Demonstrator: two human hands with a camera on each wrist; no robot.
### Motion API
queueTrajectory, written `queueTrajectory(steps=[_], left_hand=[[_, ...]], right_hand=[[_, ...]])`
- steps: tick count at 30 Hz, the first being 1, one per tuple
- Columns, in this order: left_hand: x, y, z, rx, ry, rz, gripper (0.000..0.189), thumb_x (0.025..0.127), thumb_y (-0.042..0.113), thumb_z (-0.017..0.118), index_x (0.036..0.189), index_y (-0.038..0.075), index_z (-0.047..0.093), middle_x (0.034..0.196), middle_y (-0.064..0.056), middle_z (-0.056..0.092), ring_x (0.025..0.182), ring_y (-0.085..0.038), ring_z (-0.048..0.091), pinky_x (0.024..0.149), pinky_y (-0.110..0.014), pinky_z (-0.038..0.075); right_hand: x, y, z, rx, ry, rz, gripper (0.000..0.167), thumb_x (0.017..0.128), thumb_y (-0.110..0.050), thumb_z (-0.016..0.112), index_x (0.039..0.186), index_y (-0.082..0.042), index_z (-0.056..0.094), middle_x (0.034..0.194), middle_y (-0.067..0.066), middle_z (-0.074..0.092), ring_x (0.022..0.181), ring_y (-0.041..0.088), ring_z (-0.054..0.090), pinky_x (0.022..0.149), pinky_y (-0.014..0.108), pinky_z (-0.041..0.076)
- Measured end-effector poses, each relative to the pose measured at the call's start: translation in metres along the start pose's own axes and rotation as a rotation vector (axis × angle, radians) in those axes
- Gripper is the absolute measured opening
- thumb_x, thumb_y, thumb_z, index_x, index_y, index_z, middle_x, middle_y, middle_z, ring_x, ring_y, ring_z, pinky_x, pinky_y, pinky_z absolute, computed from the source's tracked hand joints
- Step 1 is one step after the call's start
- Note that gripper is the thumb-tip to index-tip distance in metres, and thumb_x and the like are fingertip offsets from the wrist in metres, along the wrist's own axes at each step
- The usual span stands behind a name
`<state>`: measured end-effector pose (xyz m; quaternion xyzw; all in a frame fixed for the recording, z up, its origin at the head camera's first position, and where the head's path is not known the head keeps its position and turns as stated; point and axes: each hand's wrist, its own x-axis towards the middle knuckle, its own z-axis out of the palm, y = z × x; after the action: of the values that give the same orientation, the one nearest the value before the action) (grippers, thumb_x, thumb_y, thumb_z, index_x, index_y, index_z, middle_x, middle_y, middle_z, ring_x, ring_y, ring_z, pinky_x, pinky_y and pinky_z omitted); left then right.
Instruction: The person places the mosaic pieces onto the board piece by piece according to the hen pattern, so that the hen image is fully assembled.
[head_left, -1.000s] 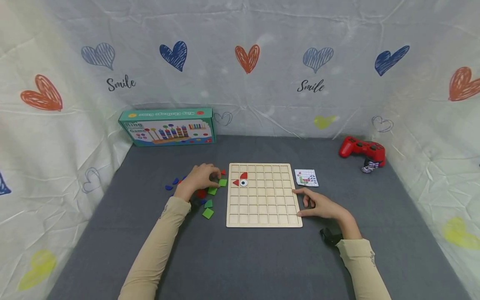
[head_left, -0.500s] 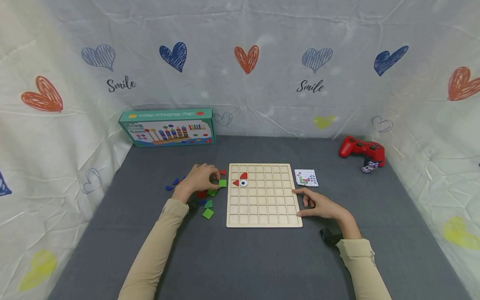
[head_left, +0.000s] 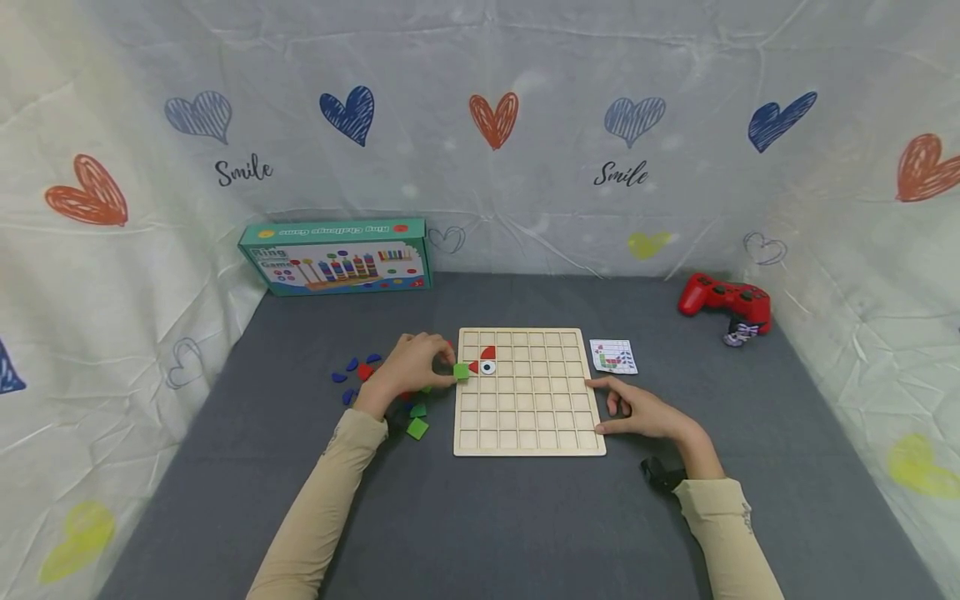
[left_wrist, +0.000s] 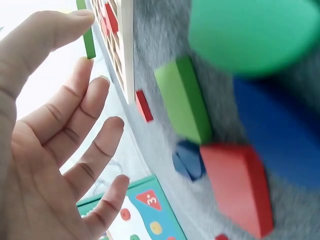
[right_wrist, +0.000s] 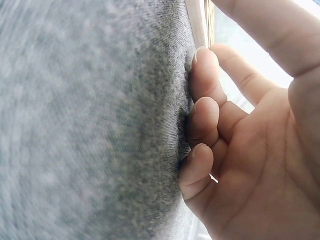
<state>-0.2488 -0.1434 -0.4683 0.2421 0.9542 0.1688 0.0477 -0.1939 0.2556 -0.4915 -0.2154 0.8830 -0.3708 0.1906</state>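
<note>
My left hand (head_left: 412,365) pinches a green square tile (head_left: 461,372) between thumb and fingertip, at the left edge of the wooden grid board (head_left: 528,417). In the left wrist view this tile (left_wrist: 89,42) is seen edge-on, raised off the table. On the board lie a round eye tile (head_left: 487,367), a red curved tile (head_left: 489,352) above it and a red triangle (head_left: 473,367) to its left. My right hand (head_left: 645,410) touches the board's right edge with thumb and forefinger spread apart; its other fingers are bent in.
Blue tiles (head_left: 337,377), a red tile (head_left: 365,372) and green tiles (head_left: 417,428) lie left of the board, partly behind my left hand. A pattern card (head_left: 613,357) sits right of the board. Farther back are a game box (head_left: 337,260) and a red game controller (head_left: 723,298).
The green square tile has moved right, from beside the board to over its left edge, with my left hand. My right hand has stayed at the board's right edge.
</note>
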Motion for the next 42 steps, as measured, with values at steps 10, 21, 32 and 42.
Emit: queueTrajectory(steps=[10, 21, 32, 42], left_hand=[[0.003, 0.015, 0.017, 0.009, -0.006, 0.016, 0.023, 0.073, 0.042, 0.075, 0.086, 0.026, 0.065, 0.086, 0.012, 0.058, 0.084, -0.012, 0.05, 0.097, -0.051, 0.029], [0.01, 0.032, 0.025, 0.041, -0.007, 0.021, 0.019, 0.074, 0.037, 0.075, 0.083, 0.025, 0.064, 0.087, 0.01, 0.059, 0.082, -0.012, 0.049, 0.095, -0.05, 0.031], [0.012, 0.037, 0.023, 0.003, 0.0, 0.036, 0.017, 0.075, 0.035, 0.076, 0.086, 0.024, 0.068, 0.089, 0.007, 0.06, 0.08, -0.01, 0.051, 0.093, -0.05, 0.032], [0.012, 0.037, 0.023, -0.002, 0.002, 0.04, 0.02, 0.074, 0.035, 0.078, 0.087, 0.023, 0.069, 0.086, 0.007, 0.061, 0.077, -0.008, 0.051, 0.089, -0.048, 0.034]], right_hand=[[0.0, 0.0, 0.0, 0.002, -0.005, -0.002, 0.072, 0.074, -0.029, 0.077, 0.135, -0.012, 0.043, 0.083, 0.008, 0.047, 0.066, 0.013, 0.036, 0.057, 0.023, 0.03], [0.0, -0.005, 0.0, -0.017, -0.004, 0.005, 0.07, 0.076, -0.024, 0.077, 0.135, -0.009, 0.042, 0.083, 0.011, 0.048, 0.066, 0.015, 0.036, 0.057, 0.023, 0.029], [0.002, 0.003, 0.0, -0.023, -0.001, 0.013, 0.071, 0.075, -0.029, 0.077, 0.135, -0.013, 0.043, 0.083, 0.007, 0.047, 0.066, 0.012, 0.036, 0.056, 0.023, 0.03], [0.001, 0.005, -0.001, -0.007, 0.001, 0.0, 0.071, 0.074, -0.032, 0.077, 0.135, -0.014, 0.044, 0.082, 0.006, 0.047, 0.065, 0.011, 0.037, 0.056, 0.023, 0.031]])
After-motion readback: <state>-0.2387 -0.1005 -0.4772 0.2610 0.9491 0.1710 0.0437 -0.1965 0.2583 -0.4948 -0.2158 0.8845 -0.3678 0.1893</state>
